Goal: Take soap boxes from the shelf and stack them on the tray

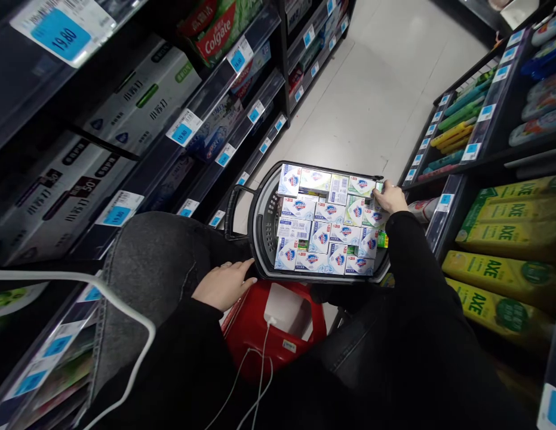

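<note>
A dark shopping basket [262, 224] holds rows of boxed soap [321, 237], mostly white and blue with some green boxes among them. My right hand [391, 197] is at the basket's far right corner. Its fingers are closed around the end of a small green-and-white soap box [378, 187]; part of that box is hidden under them. By the basket's near left edge lies my left hand [224, 284], fingers stretched out and thumb apart, holding nothing. Whether its fingertips touch the rim I cannot tell.
Shelves of boxed toothpaste [215, 36] with price tags rise on the left. Yellow AXE bottles [501, 263] line the right shelf. Below the basket is a red stool [255, 334] with white cables [262, 370] hanging over it. Pale floor [371, 89] stretches ahead.
</note>
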Tool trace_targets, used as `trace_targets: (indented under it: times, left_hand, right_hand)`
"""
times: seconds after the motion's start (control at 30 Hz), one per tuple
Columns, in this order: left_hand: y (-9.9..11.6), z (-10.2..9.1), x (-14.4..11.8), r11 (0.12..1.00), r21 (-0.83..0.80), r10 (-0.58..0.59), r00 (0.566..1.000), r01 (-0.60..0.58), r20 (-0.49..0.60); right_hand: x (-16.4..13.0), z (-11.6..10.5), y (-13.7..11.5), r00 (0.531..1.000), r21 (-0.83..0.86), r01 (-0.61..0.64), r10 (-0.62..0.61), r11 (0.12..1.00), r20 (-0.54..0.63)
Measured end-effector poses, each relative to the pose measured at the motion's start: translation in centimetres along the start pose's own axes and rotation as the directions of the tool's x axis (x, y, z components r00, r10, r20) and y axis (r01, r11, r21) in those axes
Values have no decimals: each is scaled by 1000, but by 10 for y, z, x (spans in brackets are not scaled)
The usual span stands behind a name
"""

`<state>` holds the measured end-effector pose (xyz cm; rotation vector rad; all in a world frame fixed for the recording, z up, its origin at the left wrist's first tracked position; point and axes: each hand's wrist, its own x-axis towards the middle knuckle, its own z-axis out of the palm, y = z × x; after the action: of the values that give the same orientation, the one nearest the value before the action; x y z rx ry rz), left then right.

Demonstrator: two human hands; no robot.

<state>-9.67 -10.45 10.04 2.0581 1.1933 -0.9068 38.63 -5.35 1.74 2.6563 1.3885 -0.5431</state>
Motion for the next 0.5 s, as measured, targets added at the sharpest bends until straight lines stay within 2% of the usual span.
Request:
trace_targets:
  times: [0.33,0.5]
  left_hand:
    - [1,0,0,998,55,6,1000,-7,17]
    - [-1,5,-3,1000,5,-5,1000,5,-10]
  right_hand:
    - [0,22,-2,1000,108,-5,4,994,10]
    - [9,10,8,995,171,-84,92,982,-37]
